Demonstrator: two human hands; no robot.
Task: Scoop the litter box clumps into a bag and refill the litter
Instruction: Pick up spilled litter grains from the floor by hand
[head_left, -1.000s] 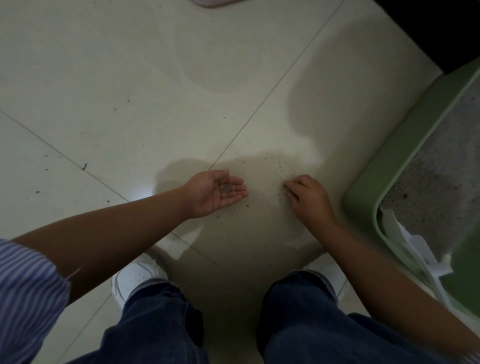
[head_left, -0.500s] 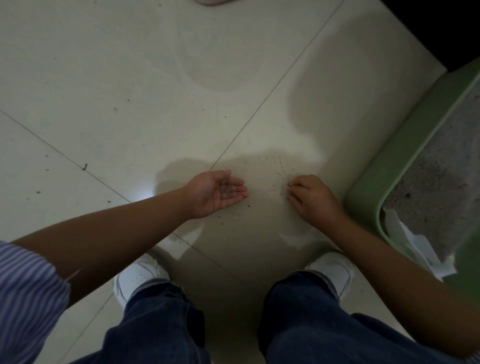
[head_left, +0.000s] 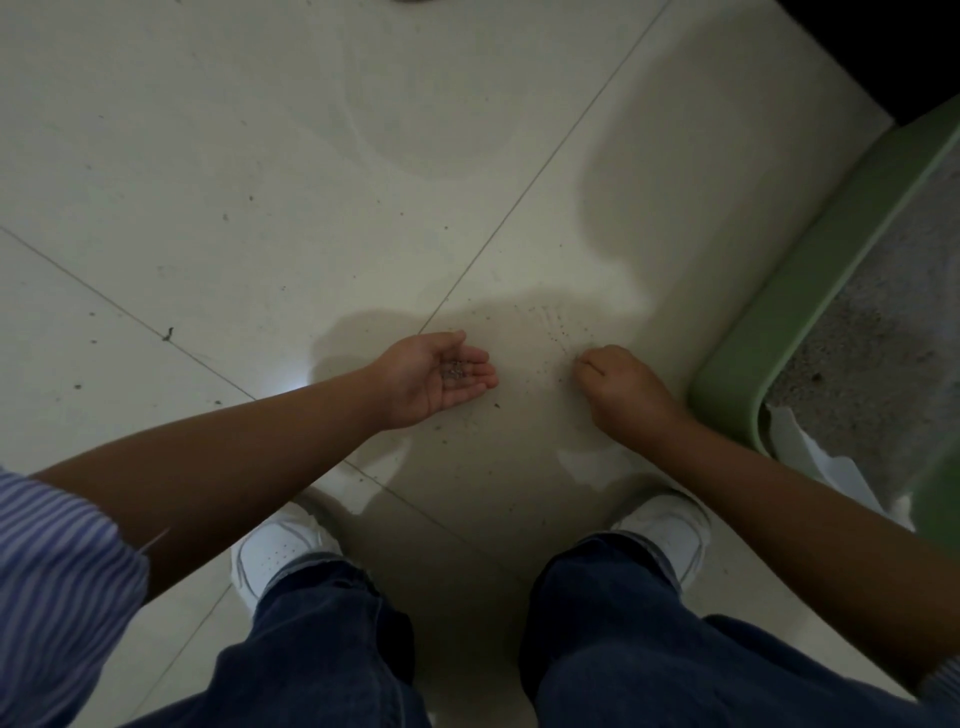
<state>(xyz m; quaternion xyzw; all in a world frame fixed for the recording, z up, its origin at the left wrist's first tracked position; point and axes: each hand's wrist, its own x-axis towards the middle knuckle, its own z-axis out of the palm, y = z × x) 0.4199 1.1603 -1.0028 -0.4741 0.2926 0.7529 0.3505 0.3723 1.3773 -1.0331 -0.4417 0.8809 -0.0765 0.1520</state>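
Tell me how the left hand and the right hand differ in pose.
The left hand lies palm up and cupped, with a few litter grains in it; the right hand is knuckles up, fingers curled down to the floor. The left fingers are relaxed; the right fingertips are bunched. Both are low over the tiles beside the litter box.

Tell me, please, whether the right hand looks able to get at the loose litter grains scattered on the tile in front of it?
Probably yes. The right hand is already down at the floor tile, fingers curled, beside the scattered grains, and nothing lies between them. The green litter box stands off to its right, out of the way.
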